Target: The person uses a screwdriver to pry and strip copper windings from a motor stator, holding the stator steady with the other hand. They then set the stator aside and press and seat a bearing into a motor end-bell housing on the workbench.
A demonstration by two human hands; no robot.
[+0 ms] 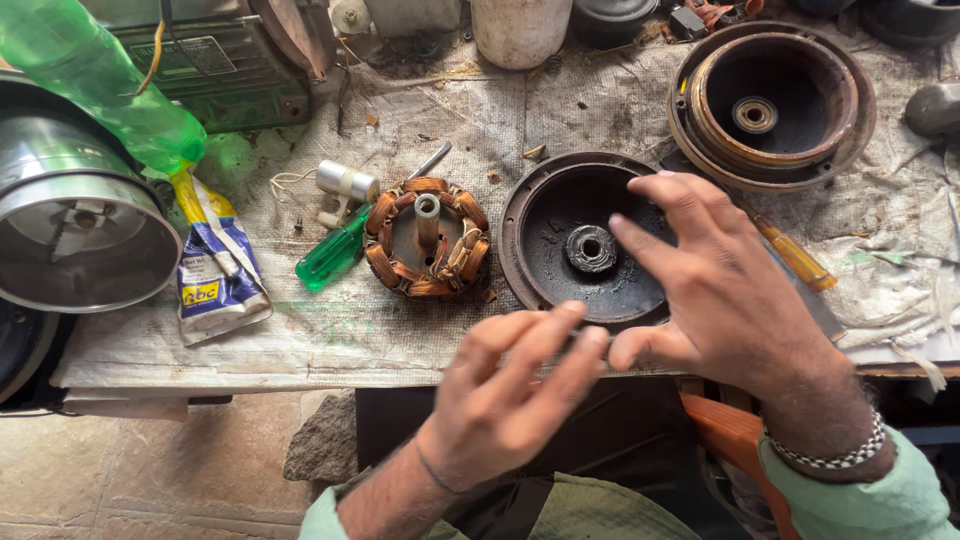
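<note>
Nearest, at the desk's [300,350] near edge: left hand [510,385], blurred, fingers loosely curled and half spread, holding nothing that can be made out. Just right of it, right hand [720,290], open, fingers spread, thumb tip close to the left fingertips, hovering over the near right rim of a dark round motor cover [575,240]; contact with the cover not clear. Beaded bracelet [830,455] on the right wrist.

Lying flat on the cloth-covered desk, the cover, a bearing [591,248] at its centre. Just left of it, apart from both hands, a copper-wound stator [427,238] with a pale shaft upright in the middle. Left again, a green-handled screwdriver [335,255] and a small silver capacitor [346,181] with white wires. Right of the hand, an orange-handled screwdriver [795,257], partly hidden.

Further left, a blue and yellow tube [215,265] and a shiny metal housing [80,225]. Farther off: green plastic bottle [95,80] at far left, white container [520,30], rusty round housing [770,105] at far right.
</note>
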